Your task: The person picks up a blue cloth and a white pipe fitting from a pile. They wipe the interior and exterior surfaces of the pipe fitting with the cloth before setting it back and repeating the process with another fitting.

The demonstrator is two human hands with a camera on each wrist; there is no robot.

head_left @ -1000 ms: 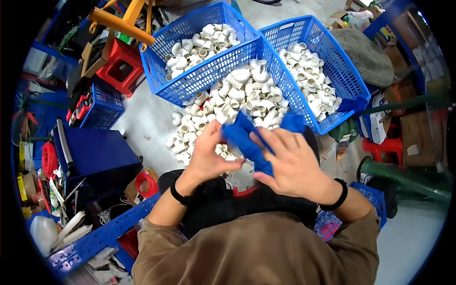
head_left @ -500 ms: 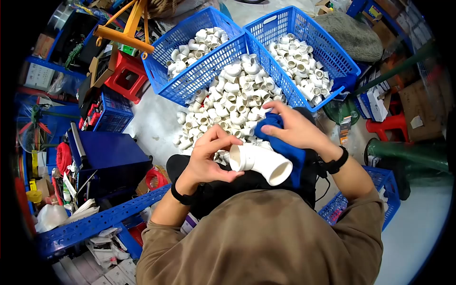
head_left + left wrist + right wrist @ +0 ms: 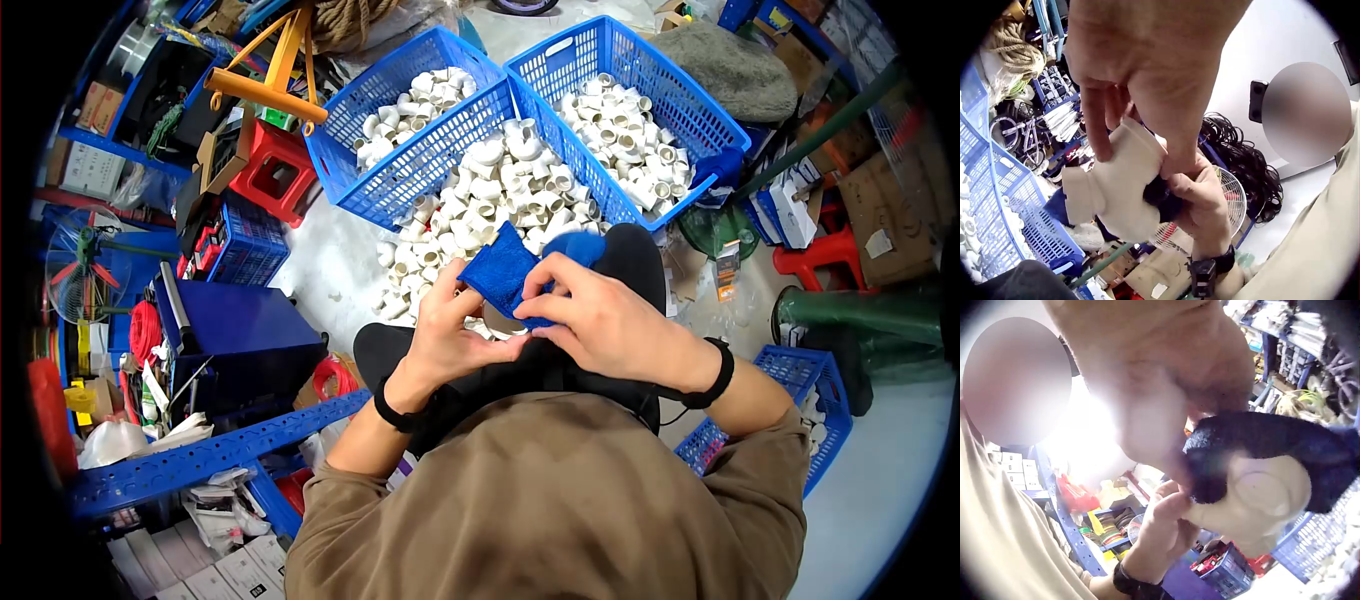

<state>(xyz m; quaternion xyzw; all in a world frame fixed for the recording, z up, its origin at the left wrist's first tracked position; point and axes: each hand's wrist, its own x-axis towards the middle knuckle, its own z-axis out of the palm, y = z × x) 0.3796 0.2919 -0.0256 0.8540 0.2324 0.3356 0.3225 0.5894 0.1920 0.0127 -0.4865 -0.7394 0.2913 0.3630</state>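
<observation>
A white plastic pipe fitting (image 3: 1125, 178) with several socket ends is gripped by my left hand (image 3: 445, 330), the thumb and fingers on either side of it. My right hand (image 3: 612, 328) pinches a blue cloth (image 3: 497, 266), which drapes over the fitting and hides most of it in the head view. In the right wrist view the cloth (image 3: 1241, 434) wraps round one end of the fitting (image 3: 1266, 494). Part of the cloth (image 3: 1160, 192) shows dark at an opening of the fitting in the left wrist view, right by the right hand's fingers.
Beyond the knees lies a heap of white pipe fittings (image 3: 480, 215) on the floor. Two blue crates (image 3: 360, 190) (image 3: 620, 45) holding similar fittings stand behind it. A dark blue box (image 3: 240, 330) is at the left, a smaller blue crate (image 3: 835, 400) at the right.
Half a second ago the fitting lay bare and tilted in the left hand, with the cloth held to its right. The right hand has since brought the cloth leftward onto the fitting.
</observation>
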